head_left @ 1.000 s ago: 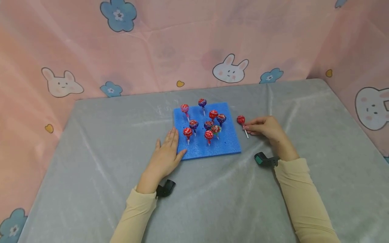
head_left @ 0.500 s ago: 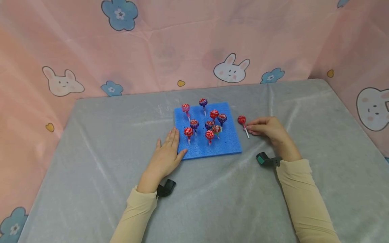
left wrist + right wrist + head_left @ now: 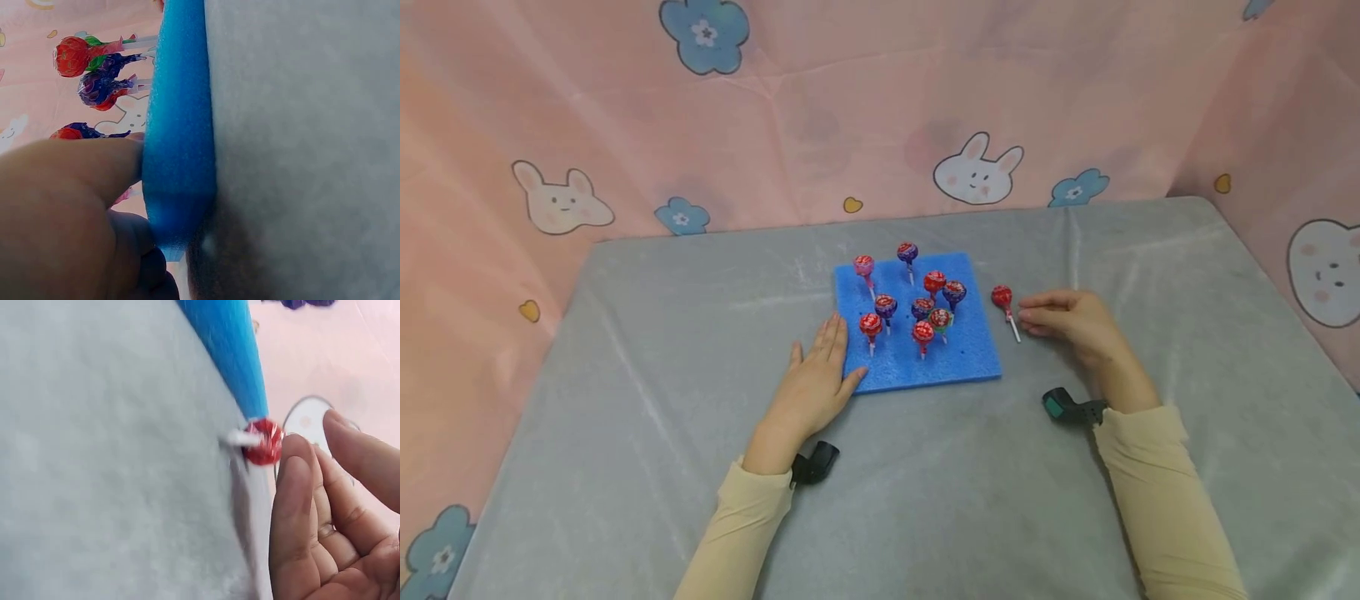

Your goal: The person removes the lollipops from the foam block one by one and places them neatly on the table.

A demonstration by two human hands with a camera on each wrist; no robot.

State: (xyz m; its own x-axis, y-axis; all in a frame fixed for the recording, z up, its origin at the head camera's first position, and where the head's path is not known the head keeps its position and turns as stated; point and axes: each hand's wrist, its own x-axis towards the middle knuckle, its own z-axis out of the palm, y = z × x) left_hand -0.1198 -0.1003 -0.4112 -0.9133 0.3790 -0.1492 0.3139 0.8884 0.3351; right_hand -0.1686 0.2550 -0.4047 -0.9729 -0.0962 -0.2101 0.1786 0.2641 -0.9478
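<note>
On the grey cloth (image 3: 925,483), the loose lollipop (image 3: 1002,297) lies right of the foam (image 3: 895,372), just beside your right hand (image 3: 1071,322), whose parted fingers hold nothing; your straight-fingered left hand (image 3: 811,387) touches the foam's left edge, and a clumsy brush could roll the lollipop away.

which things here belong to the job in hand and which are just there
Likely the job:
blue foam board
lollipops standing in it
loose red lollipop lying beside it

Likely just setting:
pink printed curtain
grey tablecloth
wrist cameras
</note>
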